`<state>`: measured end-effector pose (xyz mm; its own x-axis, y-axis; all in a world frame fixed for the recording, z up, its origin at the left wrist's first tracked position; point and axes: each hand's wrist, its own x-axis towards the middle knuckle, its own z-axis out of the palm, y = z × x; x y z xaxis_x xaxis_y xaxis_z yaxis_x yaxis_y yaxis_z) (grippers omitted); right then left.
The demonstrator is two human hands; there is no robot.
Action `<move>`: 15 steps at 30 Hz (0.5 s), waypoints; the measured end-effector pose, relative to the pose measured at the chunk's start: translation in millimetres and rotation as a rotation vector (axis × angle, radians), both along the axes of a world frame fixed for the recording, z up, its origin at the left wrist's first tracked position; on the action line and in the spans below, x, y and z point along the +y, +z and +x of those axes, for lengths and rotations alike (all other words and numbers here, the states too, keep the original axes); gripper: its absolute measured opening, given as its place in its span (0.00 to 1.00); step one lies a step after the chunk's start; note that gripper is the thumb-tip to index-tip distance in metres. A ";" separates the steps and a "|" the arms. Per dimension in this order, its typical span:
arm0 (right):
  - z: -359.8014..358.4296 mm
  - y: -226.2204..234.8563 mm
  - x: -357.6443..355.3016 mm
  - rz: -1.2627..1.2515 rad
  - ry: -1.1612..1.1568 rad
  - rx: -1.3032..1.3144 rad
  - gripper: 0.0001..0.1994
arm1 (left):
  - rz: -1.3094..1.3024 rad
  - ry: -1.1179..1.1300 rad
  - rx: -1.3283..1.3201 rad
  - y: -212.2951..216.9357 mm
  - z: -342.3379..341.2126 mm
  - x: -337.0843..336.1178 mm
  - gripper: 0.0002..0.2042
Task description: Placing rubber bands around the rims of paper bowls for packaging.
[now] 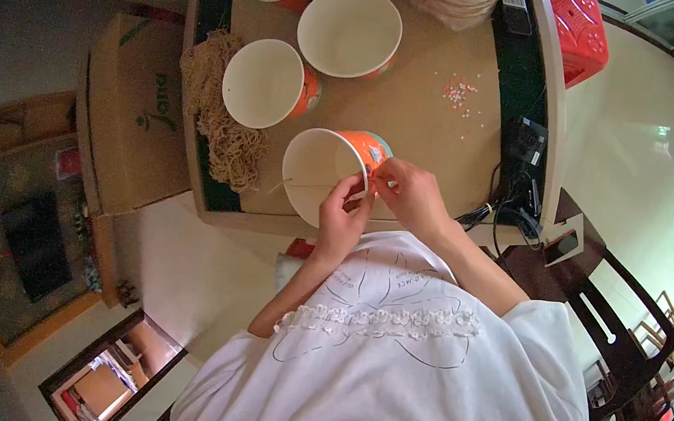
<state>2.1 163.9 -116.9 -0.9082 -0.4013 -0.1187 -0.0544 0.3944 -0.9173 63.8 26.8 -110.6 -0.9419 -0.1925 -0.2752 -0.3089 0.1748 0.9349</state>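
Observation:
A white-lined paper bucket (309, 164) with an orange and teal printed outside lies tilted at the table's near edge, its mouth facing left. Across its mouth runs a thin tan string (310, 184), one end poking past the left rim. My left hand (341, 222) is closed at the bucket's right rim, thumb and fingers gripping it. Close beside it, my right hand (411, 196) pinches against the orange outer wall; what sits between those fingertips is too small to tell.
More paper buckets (350, 32) stand farther back, some nested. A heap of tan strings (231, 128) lies along the table's left side. Small pale and pink bits (458, 94) are scattered at right. Black cables and an adapter (524, 141) line the right edge, near a dark chair (622, 331).

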 end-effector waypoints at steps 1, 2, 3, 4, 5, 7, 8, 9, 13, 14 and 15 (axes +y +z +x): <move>0.0 -0.5 0.7 0.002 0.004 0.003 0.04 | 0.115 0.027 0.008 -4.2 0.2 -1.0 0.10; -0.1 -1.5 1.9 0.002 -0.005 0.019 0.04 | 0.231 0.054 0.018 -6.2 -0.5 -1.5 0.09; -0.1 -2.7 3.2 0.003 -0.014 0.036 0.04 | 0.234 0.057 0.023 -6.6 -2.0 -1.7 0.09; -0.2 -4.4 4.8 0.010 -0.009 0.043 0.04 | 0.004 -0.047 0.038 -2.9 -6.8 0.0 0.08; 0.2 -6.3 6.5 0.012 -0.032 0.024 0.04 | -0.226 -0.148 0.054 -1.0 -10.7 1.4 0.08; 2.3 -11.3 10.9 0.024 -0.043 0.017 0.05 | -0.269 -0.170 0.079 -7.1 -13.8 3.5 0.06; 4.6 -14.8 13.7 -0.017 -0.066 -0.085 0.04 | -0.319 -0.198 0.096 -11.4 -14.6 4.5 0.05; 5.8 -16.1 16.2 -0.056 -0.088 -0.187 0.04 | -0.310 -0.183 0.107 -16.0 -15.4 5.1 0.05; -0.2 -7.1 21.4 -0.008 -0.052 -0.145 0.03 | -0.327 -0.121 0.130 -41.8 -13.6 4.5 0.04; -4.9 0.5 21.4 0.042 -0.089 -0.031 0.04 | -0.309 -0.100 0.091 -45.9 -13.2 3.6 0.04; -9.1 5.8 20.5 0.088 -0.124 0.085 0.04 | -0.302 -0.081 0.100 -49.8 -13.1 2.9 0.04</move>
